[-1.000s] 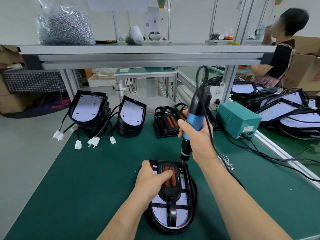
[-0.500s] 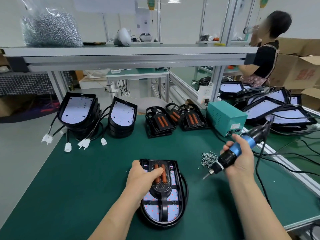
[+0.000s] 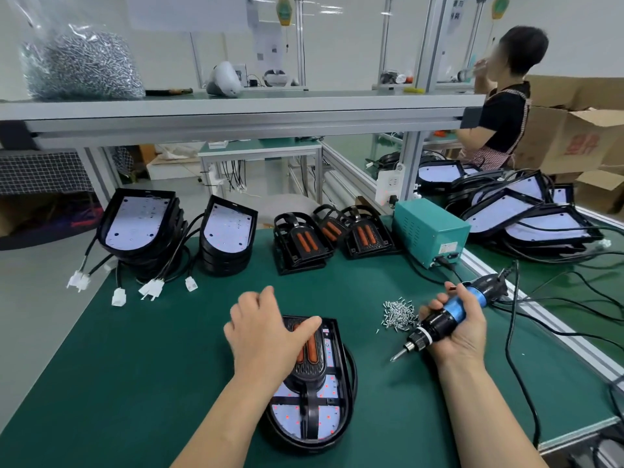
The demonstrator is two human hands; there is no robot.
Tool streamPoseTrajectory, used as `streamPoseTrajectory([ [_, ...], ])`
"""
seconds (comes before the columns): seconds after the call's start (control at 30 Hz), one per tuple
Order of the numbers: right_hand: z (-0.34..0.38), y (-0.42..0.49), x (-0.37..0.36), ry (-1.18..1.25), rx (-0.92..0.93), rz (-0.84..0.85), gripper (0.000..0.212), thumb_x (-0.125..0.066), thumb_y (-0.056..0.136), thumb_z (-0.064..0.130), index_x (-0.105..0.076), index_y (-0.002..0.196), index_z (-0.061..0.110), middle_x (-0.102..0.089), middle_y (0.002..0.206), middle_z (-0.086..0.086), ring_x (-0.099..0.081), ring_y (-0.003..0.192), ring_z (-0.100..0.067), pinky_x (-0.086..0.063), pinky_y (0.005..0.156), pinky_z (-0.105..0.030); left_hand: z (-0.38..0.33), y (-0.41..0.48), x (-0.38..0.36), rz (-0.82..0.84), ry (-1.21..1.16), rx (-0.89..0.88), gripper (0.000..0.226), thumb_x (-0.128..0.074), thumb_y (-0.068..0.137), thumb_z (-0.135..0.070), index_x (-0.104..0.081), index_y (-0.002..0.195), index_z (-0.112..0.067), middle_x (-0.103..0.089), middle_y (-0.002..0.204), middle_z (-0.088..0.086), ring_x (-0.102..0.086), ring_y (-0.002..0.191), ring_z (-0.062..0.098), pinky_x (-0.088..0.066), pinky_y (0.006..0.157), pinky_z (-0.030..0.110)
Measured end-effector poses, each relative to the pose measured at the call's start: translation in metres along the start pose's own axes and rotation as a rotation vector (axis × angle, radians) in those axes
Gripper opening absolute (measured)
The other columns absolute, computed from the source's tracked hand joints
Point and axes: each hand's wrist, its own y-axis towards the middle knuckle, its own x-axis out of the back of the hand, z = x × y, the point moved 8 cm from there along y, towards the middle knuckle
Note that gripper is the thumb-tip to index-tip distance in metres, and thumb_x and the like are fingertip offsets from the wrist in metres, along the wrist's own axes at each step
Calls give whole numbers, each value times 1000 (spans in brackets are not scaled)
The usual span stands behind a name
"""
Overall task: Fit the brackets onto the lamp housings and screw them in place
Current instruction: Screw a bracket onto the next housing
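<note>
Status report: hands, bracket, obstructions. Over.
Left hand on bracket, grip unclear. Right hand grips screwdriver, bit clear of lamp housing, beside loose screws. Only the left hand covers the bracket.

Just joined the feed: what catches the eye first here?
A lamp housing with its bracket lies front and centre on the bench, the left hand over it, thumb on the bracket. To its right, the right hand grips a blue screwdriver beside a small screw pile.

Red print on cardboard box point(image 3: 580, 145) blurred; no text legible.
</note>
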Motion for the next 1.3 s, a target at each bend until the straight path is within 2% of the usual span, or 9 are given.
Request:
streamPoseTrajectory([
  [0.13, -1, 2, 1, 10, -1, 8, 13, -60, 97, 30, -58, 88, 20, -51, 66, 4, -48, 51, -8, -37, 61, -24, -65, 7, -7, 36, 61, -290, 37, -63, 86, -52, -66, 118, -34, -59, 119, -8, -45, 117, 22, -31, 92, 37],
  [0.23, -1, 2, 2, 27, -4, 7, 16, -61, 96, 33, -59, 88, 20, -51, 67, 4, -48, 51, -8, -37, 60, -24, -109, 8, -32, 175, 89, -418, 19, -64, 91, -41, -71, 104, -30, -67, 110, -6, -51, 112, 24, -31, 90, 37],
  [0.43, -1, 1, 2, 32, 1, -2, 17, -63, 95, 34, -60, 88, 20, -52, 65, 5, -50, 51, -8, -44, 56, -20, -141, 12, -86, 312, 282, -460, 12, -69, 90, -30, -65, 84, -20, -64, 84, -1, -56, 97, 26, -26, 80, 37],
  [0.53, -1, 2, 3, 49, 0, 2, 16, -64, 94, 34, -60, 87, 20, -52, 66, 5, -50, 51, -8, -45, 55, -20, -144, 15, -102, 323, 312, -457, 37, -72, 88, -26, -43, 67, -19, -51, 73, -2, -49, 81, 25, -26, 79, 36],
  [0.7, 0, 3, 4, 41, 6, 3, 15, -64, 94, 33, -61, 88, 20, -53, 67, 4, -50, 51, -8, -44, 56, -21, -147, 15, -113, 381, 270, -479, 26, -70, 90, -13, -48, 75, -17, -68, 93, 7, -63, 94, 30, -33, 79, 35],
  [0.83, 0, 2, 3, 34, 10, 1, 14, -64, 95, 32, -61, 89, 20, -53, 67, 4, -50, 52, -9, -44, 56, -21, -147, 7, -115, 424, 275, -520, 13, -64, 93, -7, -54, 86, -13, -68, 108, 16, -63, 104, 36, -39, 75, 36],
  [1.0, 0, 1, 2, 35, 12, -1, 14, -63, 95, 32, -60, 88, 20, -52, 66, 4, -49, 51, -8, -44, 56, -21, -148, 0, -108, 515, 268, -540, 32, -66, 94, -13, -44, 72, -11, -67, 105, 19, -62, 99, 38, -41, 73, 36],
  [1.17, 0, -1, 3, 31, 11, -7, 14, -63, 95, 32, -60, 89, 20, -52, 67, 4, -49, 52, -8, -43, 57, -23, -147, -5, -101, 518, 256, -517, 33, -51, 81, 17, -37, 65, -9, -51, 80, 14, -50, 79, 35, -40, 70, 37],
  [1.3, 0, 0, 3, 33, 7, -8, 14, -63, 95, 33, -60, 89, 20, -52, 68, 4, -49, 52, -8, -42, 58, -23, -145, -6, -101, 515, 237, -547, 20, -50, 81, 16, -56, 86, -2, -64, 95, 19, -62, 93, 40, -46, 73, 40],
])
